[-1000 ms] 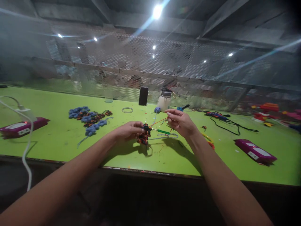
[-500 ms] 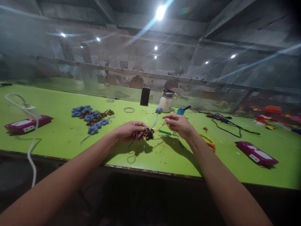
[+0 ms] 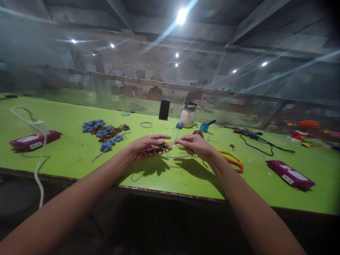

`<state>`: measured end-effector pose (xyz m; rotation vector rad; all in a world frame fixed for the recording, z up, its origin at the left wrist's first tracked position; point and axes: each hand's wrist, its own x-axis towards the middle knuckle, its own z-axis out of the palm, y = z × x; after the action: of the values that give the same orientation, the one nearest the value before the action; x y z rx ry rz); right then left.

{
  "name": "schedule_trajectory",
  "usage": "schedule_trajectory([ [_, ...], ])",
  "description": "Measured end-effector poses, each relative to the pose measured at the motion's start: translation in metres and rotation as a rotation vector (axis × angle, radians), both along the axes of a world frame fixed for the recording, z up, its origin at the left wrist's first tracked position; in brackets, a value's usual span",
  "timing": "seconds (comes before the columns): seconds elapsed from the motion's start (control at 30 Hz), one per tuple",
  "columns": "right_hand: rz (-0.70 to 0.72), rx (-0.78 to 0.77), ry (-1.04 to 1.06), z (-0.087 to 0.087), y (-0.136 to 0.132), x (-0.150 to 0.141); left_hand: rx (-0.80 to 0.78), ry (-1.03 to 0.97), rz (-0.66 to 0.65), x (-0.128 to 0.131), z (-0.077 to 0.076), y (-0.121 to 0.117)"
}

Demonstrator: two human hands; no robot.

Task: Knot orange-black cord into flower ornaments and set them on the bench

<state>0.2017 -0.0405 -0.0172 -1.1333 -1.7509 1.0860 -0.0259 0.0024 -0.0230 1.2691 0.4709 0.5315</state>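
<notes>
My left hand (image 3: 150, 142) is closed around a dark multicolored crochet piece (image 3: 154, 150) and holds it just above the green table. My right hand (image 3: 195, 144) pinches a crochet hook (image 3: 175, 145), its metal tip pointing at the piece and its green handle partly hidden by the fingers. Blue yarn (image 3: 176, 156) loops on the table below my hands and runs up to a small blue yarn ball (image 3: 179, 125). Left of my hands lie finished-looking blue crochet pieces (image 3: 107, 144) and a dark multicolored strip (image 3: 114, 133).
Scissors with yellow and orange handles (image 3: 235, 164) lie by my right forearm. Beyond my right hand are a multicolored yarn ball (image 3: 198, 133) and a blue pot (image 3: 204, 127). A phone (image 3: 164, 109) and a jug (image 3: 187, 117) stand behind. Purple power strips (image 3: 290, 174) flank both sides.
My right hand has moved left, close to my left hand, and now has the crochet hook instead of pulling an orange strand. The crochet piece has turned and is more covered by my left hand.
</notes>
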Motion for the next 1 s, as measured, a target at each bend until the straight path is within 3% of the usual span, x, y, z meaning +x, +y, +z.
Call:
schedule_trajectory([
  [0.2, -0.004, 0.079, -0.027, 0.003, -0.007, -0.009, 0.058, 0.017, -0.02, 0.002, 0.001, -0.001],
  [0.33, -0.039, 0.097, -0.094, -0.001, -0.009, -0.021, 0.078, 0.022, 0.086, 0.002, 0.005, -0.002],
  [0.43, -0.066, 0.016, -0.023, -0.008, -0.009, -0.032, 0.098, 0.0, 0.16, 0.004, 0.004, -0.002],
  [0.6, -0.087, -0.054, 0.186, -0.019, -0.009, -0.049, 0.135, -0.007, 0.176, 0.009, 0.0, -0.004],
  [0.77, 0.064, -0.169, 0.423, -0.019, -0.009, -0.044, 0.104, -0.033, 0.17, 0.009, -0.001, -0.003],
  [1.0, 0.14, -0.213, 0.435, -0.017, -0.009, -0.039, 0.03, -0.108, 0.118, 0.013, -0.004, -0.008],
])
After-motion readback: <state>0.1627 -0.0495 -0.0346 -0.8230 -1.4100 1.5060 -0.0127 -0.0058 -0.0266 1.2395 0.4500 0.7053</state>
